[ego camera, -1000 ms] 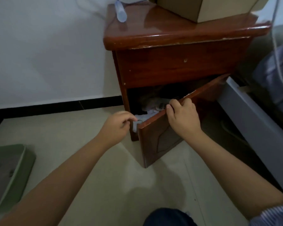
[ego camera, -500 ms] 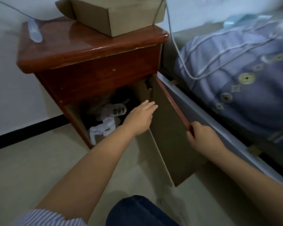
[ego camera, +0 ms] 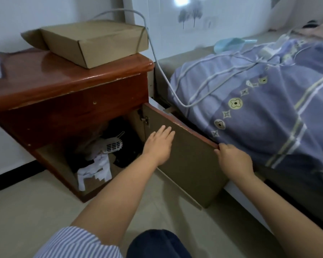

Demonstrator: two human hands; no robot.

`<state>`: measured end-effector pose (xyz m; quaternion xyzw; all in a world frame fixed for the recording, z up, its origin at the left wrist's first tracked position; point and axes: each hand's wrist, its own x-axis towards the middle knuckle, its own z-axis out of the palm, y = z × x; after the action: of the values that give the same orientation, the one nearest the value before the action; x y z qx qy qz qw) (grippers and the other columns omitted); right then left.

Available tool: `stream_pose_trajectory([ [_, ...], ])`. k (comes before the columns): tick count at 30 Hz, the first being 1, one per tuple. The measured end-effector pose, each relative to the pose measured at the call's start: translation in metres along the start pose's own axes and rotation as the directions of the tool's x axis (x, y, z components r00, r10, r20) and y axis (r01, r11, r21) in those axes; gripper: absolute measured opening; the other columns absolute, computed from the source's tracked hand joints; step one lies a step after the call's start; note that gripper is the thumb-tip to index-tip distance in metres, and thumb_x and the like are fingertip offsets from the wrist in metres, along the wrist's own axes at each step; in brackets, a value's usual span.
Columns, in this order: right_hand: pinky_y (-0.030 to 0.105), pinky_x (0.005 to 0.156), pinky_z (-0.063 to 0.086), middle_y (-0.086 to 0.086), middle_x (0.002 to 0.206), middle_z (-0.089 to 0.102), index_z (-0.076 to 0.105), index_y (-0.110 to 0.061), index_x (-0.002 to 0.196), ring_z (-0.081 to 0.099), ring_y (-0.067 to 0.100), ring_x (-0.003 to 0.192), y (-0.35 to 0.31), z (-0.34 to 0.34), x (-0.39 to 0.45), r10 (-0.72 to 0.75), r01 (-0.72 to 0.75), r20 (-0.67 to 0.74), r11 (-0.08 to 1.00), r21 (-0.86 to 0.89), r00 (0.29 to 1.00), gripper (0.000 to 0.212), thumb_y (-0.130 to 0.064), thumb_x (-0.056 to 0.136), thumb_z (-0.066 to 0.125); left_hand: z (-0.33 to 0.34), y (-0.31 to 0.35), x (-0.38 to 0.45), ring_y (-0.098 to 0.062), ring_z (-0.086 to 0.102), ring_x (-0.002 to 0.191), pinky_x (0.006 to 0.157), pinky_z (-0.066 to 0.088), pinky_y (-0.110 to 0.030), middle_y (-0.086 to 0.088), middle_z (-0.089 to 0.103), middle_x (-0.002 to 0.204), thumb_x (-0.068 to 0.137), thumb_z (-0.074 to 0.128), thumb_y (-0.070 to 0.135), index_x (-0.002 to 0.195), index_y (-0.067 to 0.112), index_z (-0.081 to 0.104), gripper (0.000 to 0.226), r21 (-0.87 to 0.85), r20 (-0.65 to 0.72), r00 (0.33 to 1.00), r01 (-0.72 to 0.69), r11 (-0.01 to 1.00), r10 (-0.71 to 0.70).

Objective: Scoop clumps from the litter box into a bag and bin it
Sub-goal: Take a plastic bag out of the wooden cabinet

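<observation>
A red-brown bedside cabinet (ego camera: 69, 84) stands with its lower door (ego camera: 190, 164) swung wide open toward the bed. My right hand (ego camera: 233, 161) grips the door's top edge near its outer corner. My left hand (ego camera: 158, 144) is held flat with straight fingers against the door's inner face, just right of the opening. Inside the compartment lie a white slotted litter scoop (ego camera: 113, 145) and crumpled white plastic bags (ego camera: 95, 170) among dark items. The litter box is out of view.
A cardboard box (ego camera: 95, 41) sits on the cabinet top, with a grey cable (ego camera: 157, 58) running down beside it. A bed with a purple patterned quilt (ego camera: 259, 101) fills the right side. Beige floor tiles (ego camera: 35, 211) lie in front, and my knee (ego camera: 157, 244) is at the bottom.
The door has swung from nearly shut to wide open. My left hand moved from the cabinet's left side to the door's inner face. The view turned right, so the green litter box is gone.
</observation>
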<state>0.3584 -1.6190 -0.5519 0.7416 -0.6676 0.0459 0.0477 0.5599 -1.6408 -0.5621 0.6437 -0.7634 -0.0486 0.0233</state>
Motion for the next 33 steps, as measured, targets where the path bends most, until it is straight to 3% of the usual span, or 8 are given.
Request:
stream_pose_trajectory([
  [3, 0.041, 0.086, 0.046, 0.017, 0.110, 0.063, 0.056, -0.002, 0.113, 0.060, 0.033, 0.099, -0.007, 0.006, 0.003, 0.049, -0.048, -0.110, 0.999, 0.006, 0.993, 0.026, -0.015, 0.091, 0.048, -0.004, -0.020, -0.012, -0.019, 0.003, 0.145, 0.116, 0.013, -0.036, -0.001, 0.009, 0.157, 0.101, 0.030, 0.021, 0.148, 0.015, 0.016, 0.050, 0.034, -0.040, 0.999, 0.037, 0.999, -0.036],
  [6, 0.052, 0.106, 0.031, 0.022, 0.126, 0.056, 0.053, 0.000, 0.124, 0.049, 0.037, 0.122, -0.041, 0.015, 0.002, -0.063, 0.068, -0.146, 0.997, 0.034, 0.987, 0.045, -0.014, 0.082, 0.062, -0.002, -0.060, -0.037, -0.021, 0.006, 0.145, 0.115, 0.015, -0.037, -0.003, 0.014, 0.156, 0.099, 0.035, 0.021, 0.146, 0.014, 0.022, 0.050, 0.079, -0.041, 0.989, 0.142, 0.987, -0.139],
  [13, 0.041, 0.117, 0.010, 0.008, 0.150, 0.029, 0.038, -0.014, 0.137, 0.016, 0.024, 0.143, -0.182, 0.026, 0.001, -0.443, 0.437, 0.108, 0.896, 0.075, 0.890, 0.043, -0.024, 0.095, 0.035, 0.011, -0.167, -0.144, -0.021, 0.006, 0.145, 0.115, 0.014, -0.035, -0.004, 0.015, 0.155, 0.096, 0.038, 0.023, 0.146, 0.013, 0.023, 0.053, 0.163, -0.008, 0.916, 0.398, 0.903, -0.402],
  [18, 0.034, 0.101, 0.035, 0.009, 0.126, 0.052, 0.055, -0.009, 0.116, 0.041, 0.026, 0.125, -0.264, 0.037, -0.010, -0.552, 0.548, 0.178, 0.833, 0.072, 0.815, 0.032, -0.020, 0.092, 0.037, 0.010, -0.221, -0.204, -0.025, 0.019, 0.143, 0.112, 0.023, -0.036, -0.011, 0.030, 0.150, 0.087, 0.057, 0.025, 0.139, 0.007, 0.037, 0.058, 0.165, -0.089, 0.889, 0.458, 0.874, -0.449],
  [21, 0.032, 0.086, 0.041, 0.010, 0.113, 0.056, 0.057, -0.007, 0.105, 0.048, 0.026, 0.111, -0.290, 0.054, -0.007, -0.595, 0.611, 0.261, 0.791, 0.026, 0.760, 0.026, -0.018, 0.092, 0.037, 0.028, -0.246, -0.208, -0.033, 0.064, 0.105, 0.082, 0.053, -0.045, -0.019, 0.069, 0.104, 0.041, 0.088, 0.019, 0.091, 0.001, 0.072, 0.056, 0.223, -0.266, 0.914, 0.368, 0.903, -0.307],
  [24, 0.029, 0.070, 0.037, 0.014, 0.100, 0.055, 0.049, -0.009, 0.085, 0.053, 0.029, 0.104, -0.301, 0.085, 0.009, -0.605, 0.639, 0.332, 0.769, 0.007, 0.724, 0.017, -0.017, 0.094, 0.036, 0.048, -0.262, -0.197, -0.030, 0.067, 0.099, 0.081, 0.054, -0.044, -0.014, 0.072, 0.098, 0.062, 0.067, 0.018, 0.081, 0.006, 0.076, 0.024, 0.268, -0.345, 0.921, 0.284, 0.921, -0.183],
  [30, 0.025, 0.064, 0.032, 0.014, 0.080, 0.056, 0.026, -0.015, 0.054, 0.058, 0.029, 0.089, -0.313, 0.161, 0.066, -0.587, 0.586, 0.422, 0.796, 0.150, 0.691, 0.041, -0.016, 0.092, 0.042, 0.092, -0.295, -0.177, -0.031, 0.062, 0.109, 0.100, 0.030, -0.042, -0.016, 0.069, 0.109, 0.076, 0.038, 0.016, 0.088, 0.004, 0.074, 0.040, 0.327, -0.334, 0.932, 0.258, 0.909, -0.144],
  [33, 0.025, 0.057, 0.032, 0.023, 0.095, 0.063, 0.025, -0.021, 0.053, 0.060, 0.034, 0.093, -0.333, 0.197, 0.096, -0.600, 0.592, 0.423, 0.788, 0.169, 0.679, 0.044, -0.017, 0.092, 0.044, 0.115, -0.309, -0.172, -0.030, 0.058, 0.116, 0.101, 0.028, -0.041, -0.013, 0.067, 0.116, 0.076, 0.046, 0.012, 0.094, 0.006, 0.073, 0.033, 0.340, -0.346, 0.924, 0.286, 0.896, -0.163],
])
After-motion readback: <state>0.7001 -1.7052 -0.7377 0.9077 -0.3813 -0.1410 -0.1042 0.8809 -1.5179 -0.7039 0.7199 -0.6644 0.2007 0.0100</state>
